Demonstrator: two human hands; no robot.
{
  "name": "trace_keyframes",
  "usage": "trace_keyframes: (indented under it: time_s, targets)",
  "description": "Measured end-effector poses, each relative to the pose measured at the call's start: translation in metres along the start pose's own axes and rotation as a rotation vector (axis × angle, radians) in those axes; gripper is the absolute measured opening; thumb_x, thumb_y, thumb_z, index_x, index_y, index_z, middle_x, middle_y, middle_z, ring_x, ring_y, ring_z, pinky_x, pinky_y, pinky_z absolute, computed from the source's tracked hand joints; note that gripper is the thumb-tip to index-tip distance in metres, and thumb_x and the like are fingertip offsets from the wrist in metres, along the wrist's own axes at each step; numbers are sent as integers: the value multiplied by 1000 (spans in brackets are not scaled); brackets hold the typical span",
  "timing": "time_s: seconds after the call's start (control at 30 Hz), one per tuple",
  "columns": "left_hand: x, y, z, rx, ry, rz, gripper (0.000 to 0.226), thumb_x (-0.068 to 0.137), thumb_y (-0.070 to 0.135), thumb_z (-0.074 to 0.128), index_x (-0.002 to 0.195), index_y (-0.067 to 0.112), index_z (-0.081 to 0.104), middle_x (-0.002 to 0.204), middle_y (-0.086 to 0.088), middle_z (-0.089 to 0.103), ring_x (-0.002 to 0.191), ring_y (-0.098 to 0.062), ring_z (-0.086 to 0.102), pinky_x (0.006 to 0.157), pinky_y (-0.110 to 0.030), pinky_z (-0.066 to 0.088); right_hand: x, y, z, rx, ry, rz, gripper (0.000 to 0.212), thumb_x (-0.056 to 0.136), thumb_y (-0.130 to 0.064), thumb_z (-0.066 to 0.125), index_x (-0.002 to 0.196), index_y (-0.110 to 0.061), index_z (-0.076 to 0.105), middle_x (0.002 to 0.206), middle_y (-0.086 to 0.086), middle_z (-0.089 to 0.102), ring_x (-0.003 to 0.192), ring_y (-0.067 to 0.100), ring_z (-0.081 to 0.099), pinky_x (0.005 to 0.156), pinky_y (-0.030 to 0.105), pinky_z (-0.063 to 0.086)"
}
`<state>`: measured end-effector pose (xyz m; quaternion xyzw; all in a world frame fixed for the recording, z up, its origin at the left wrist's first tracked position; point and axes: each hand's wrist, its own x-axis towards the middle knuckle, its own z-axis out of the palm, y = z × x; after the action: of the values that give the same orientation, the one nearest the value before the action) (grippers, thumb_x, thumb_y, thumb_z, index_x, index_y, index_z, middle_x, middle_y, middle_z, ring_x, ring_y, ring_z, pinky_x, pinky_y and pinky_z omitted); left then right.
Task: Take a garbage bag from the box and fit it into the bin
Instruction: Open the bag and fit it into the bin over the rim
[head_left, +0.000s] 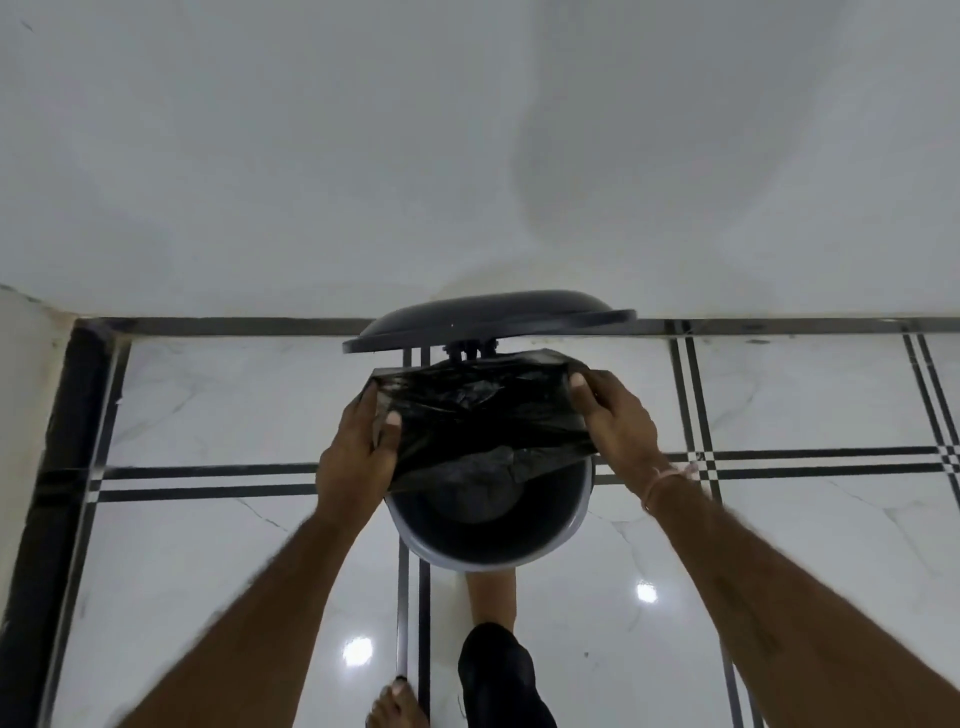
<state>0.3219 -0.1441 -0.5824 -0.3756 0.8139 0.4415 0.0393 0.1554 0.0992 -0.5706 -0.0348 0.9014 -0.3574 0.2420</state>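
A black garbage bag (478, 415) is stretched between both hands over the far half of a round grey bin (545, 545). My left hand (358, 452) grips the bag's left edge, thumb on top. My right hand (618, 421) grips the right edge. The bag's lower part hangs down inside the bin, where the near rim and inner wall stay bare. The bin's dark lid (483, 317) stands raised behind the bag, against the wall. No bag box is in view.
The bin stands on glossy white floor tiles (208, 545) with black stripes, close to a white wall (467, 156). A leg in dark cloth (498, 670) reaches to the bin's front base, and a bare foot (395, 706) rests beside it.
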Motion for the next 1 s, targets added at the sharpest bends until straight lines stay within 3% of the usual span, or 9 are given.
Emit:
trace_keyframes:
  time_s: [0.17,0.27,0.4,0.47,0.57,0.63,0.8,0.9,1.0]
  targets:
    - [29,-4,12,-18,61,45,54,107,56,35,158,37,36,160,4,47,139,-30,51,111,-45,39,26,0,20,13,8,-74,50,102,-67,38,135,-34,58,128,-9,61,116,20,61,101,43,45]
    - [50,-11,15,-37,-8,-103,64,104,67,25,147,28,53,147,-7,60,132,-34,55,108,-44,40,44,-2,27,22,-41,46,56,99,-75,33,107,-28,63,118,2,65,111,28,64,104,50,48]
    - [38,-26,18,-177,-145,-347,89,96,80,15,131,17,68,128,-16,70,121,-37,62,111,-53,46,34,15,32,50,-18,195,68,100,-74,29,82,-18,62,87,1,66,96,30,66,89,42,50]
    - [26,-31,19,-318,-67,-371,80,99,76,22,118,19,75,113,-10,76,110,-30,69,99,-48,55,25,26,29,110,-4,235,75,100,-72,31,85,-8,67,90,6,70,93,29,65,88,42,51]
    - [8,-37,21,-481,12,-347,61,105,62,39,89,16,76,78,3,76,76,-13,72,60,-25,58,14,34,22,165,47,252,66,103,-62,41,67,-10,60,72,4,61,74,23,57,74,36,48]
    - [-6,-42,25,-545,-17,-331,49,107,47,49,97,6,75,83,-5,73,79,-17,69,58,-21,56,7,36,18,174,61,265,64,105,-54,47,62,-7,57,65,2,55,68,21,51,67,33,43]
    - [-26,-41,34,-837,4,-505,31,107,25,56,136,20,65,117,-5,71,103,-20,66,82,-32,54,-12,50,20,390,96,404,45,105,-31,58,86,6,73,78,10,63,80,24,57,76,35,48]
    - [-42,-41,41,-1019,27,-691,31,105,30,60,134,22,63,122,-1,69,109,-21,64,91,-39,51,-33,59,27,692,125,442,22,104,-11,59,118,-1,73,99,11,73,91,24,67,86,38,56]
    - [-61,-49,50,-1152,-11,-808,21,103,34,60,114,17,64,110,-3,69,92,-18,62,85,-35,47,-52,63,32,895,224,545,27,101,-8,63,128,-7,65,102,10,67,82,17,63,74,33,54]
